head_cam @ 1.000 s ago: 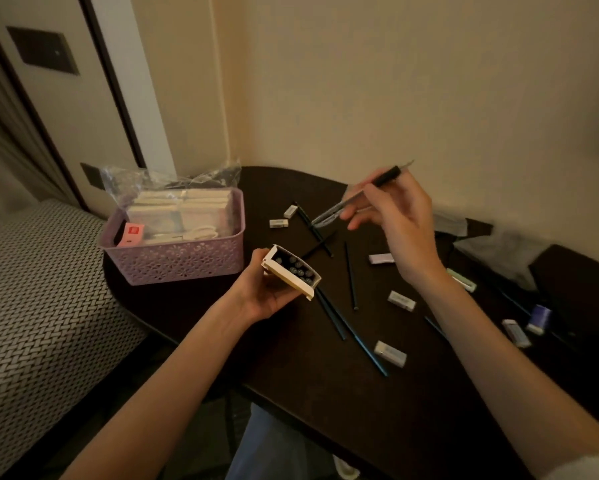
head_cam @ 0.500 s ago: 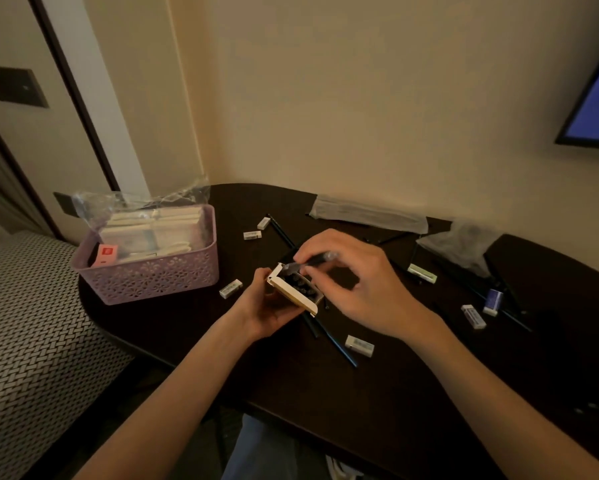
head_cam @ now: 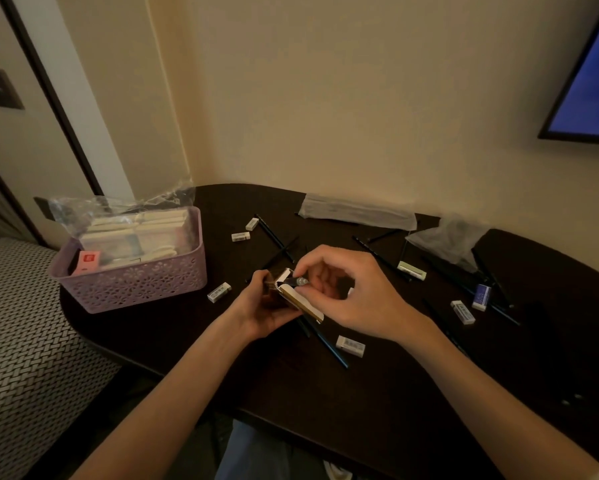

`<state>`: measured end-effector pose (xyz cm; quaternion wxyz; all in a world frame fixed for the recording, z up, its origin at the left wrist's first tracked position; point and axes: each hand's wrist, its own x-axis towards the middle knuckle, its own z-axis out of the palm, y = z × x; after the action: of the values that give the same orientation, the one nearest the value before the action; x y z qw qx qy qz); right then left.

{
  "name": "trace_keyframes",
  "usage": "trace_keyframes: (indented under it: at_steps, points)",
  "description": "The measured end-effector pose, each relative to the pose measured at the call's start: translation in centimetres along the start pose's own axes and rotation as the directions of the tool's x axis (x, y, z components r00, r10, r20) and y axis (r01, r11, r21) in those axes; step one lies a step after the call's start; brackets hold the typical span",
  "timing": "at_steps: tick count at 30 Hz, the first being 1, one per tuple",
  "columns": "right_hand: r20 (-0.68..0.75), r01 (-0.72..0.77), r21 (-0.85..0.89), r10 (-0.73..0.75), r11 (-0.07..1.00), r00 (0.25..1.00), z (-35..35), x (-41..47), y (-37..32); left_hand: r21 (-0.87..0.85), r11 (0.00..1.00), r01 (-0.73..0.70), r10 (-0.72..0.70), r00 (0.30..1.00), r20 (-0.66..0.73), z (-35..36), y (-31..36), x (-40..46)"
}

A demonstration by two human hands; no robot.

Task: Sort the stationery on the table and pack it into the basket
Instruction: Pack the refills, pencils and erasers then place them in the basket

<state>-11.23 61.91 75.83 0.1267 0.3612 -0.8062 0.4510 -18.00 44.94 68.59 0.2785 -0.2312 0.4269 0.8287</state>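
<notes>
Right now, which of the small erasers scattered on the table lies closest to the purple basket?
The white eraser just off the basket's front right corner, left of the left hand. The other erasers lie farther back or off to the right.

A home or hotel-style bedroom: cream walls, a wall-mounted screen [head_cam: 589,74] glowing blue, a dark rounded table [head_cam: 360,393] pushed into the corner, and a woven-patterned upholstered seat or bed [head_cam: 24,341] beside a dark-framed door [head_cam: 49,98]
</notes>
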Motion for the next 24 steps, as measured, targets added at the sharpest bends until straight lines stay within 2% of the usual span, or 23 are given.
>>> trace_keyframes:
  at_steps: [7,11,13,15,17,21,24]
  points:
    - [-0.006,0.062,-0.074,-0.063,0.995,0.998,0.1,0.1,0.7,-0.01,1.0,0.018,-0.018,1.0,0.004,0.2,0.2,-0.3]
    - [-0.073,0.002,-0.12,-0.011,0.993,0.997,0.0,0.6,1.6,-0.043,0.999,0.007,-0.008,1.0,-0.026,0.0,0.2,0.1]
    - [-0.055,0.019,-0.227,-0.032,0.974,0.998,-0.6,1.0,1.7,-0.062,0.998,0.007,-0.009,0.999,-0.034,-0.1,0.2,0.3]
    - [0.028,0.108,-0.411,-0.105,0.905,0.994,-1.0,1.3,1.7,-0.081,0.997,0.002,-0.006,0.999,-0.043,-0.1,0.3,0.4]
    - [0.103,0.168,-0.508,-0.134,0.845,0.986,-0.9,1.4,1.7,-0.083,0.997,-0.005,0.001,0.999,-0.045,0.1,0.4,0.3]
    - [0.066,0.163,-0.495,-0.151,0.853,0.986,-0.5,1.4,1.8,-0.088,0.996,-0.019,0.015,0.999,-0.04,0.2,0.5,0.2]
    - [-0.021,0.146,-0.35,-0.163,0.925,0.986,-0.6,1.2,1.7,-0.075,0.997,-0.018,0.016,0.999,-0.03,0.0,0.6,0.1]
